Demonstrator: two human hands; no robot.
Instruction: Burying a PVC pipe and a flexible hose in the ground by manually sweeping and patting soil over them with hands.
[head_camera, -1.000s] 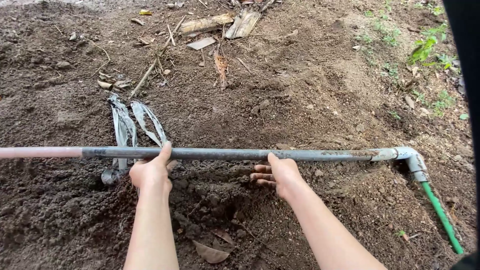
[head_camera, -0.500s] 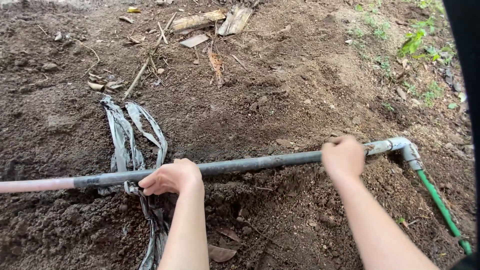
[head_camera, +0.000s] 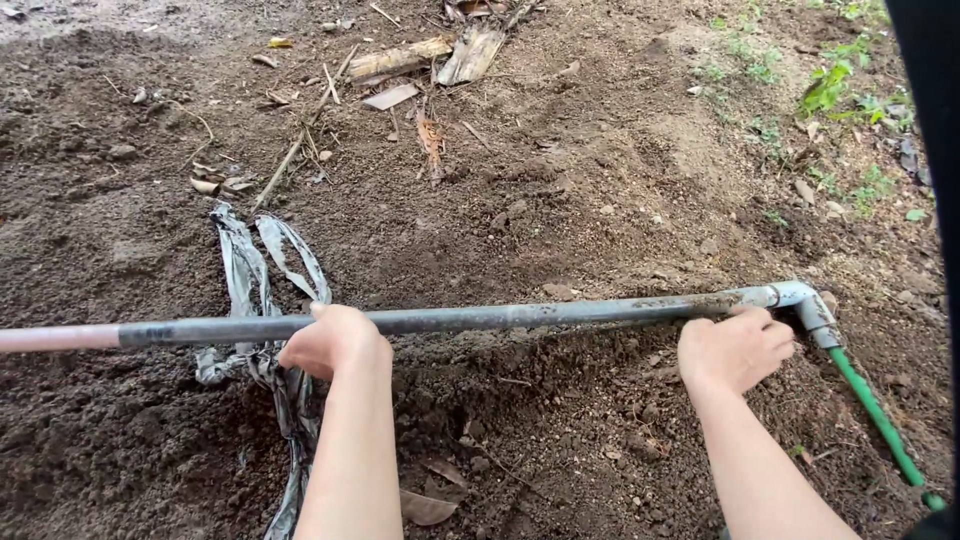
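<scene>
While both bare hands sit on the long grey pipe (head_camera: 500, 318), it lies nearly level across dark loose soil (head_camera: 560, 200), running from the left edge to the right side of the view. Left hand (head_camera: 335, 340) is curled around the pipe a bit left of its middle, fingers pressed together and wrapped over the top, thumb side hidden. Right hand (head_camera: 735, 350) is at the pipe's right end, just beside the grey elbow joint (head_camera: 805, 300); knuckles are bent and fingers bunched close, resting against the pipe's underside, but cannot tell if they close fully round it. Pipe's far left stretch turns pale pink (head_camera: 55, 338). From the elbow a thin green tube (head_camera: 880, 420) slants down to the lower right corner. Torn grey plastic strip (head_camera: 250, 290) lies crumpled on the soil under and behind the pipe, right next to the left hand, trailing toward the bottom edge. Dry sticks and wood scraps (head_camera: 420, 55) sit well apart at the top. Small green weeds (head_camera: 830, 90) grow at upper right. Brown dry leaf (head_camera: 425, 508) lies between the forearms.
</scene>
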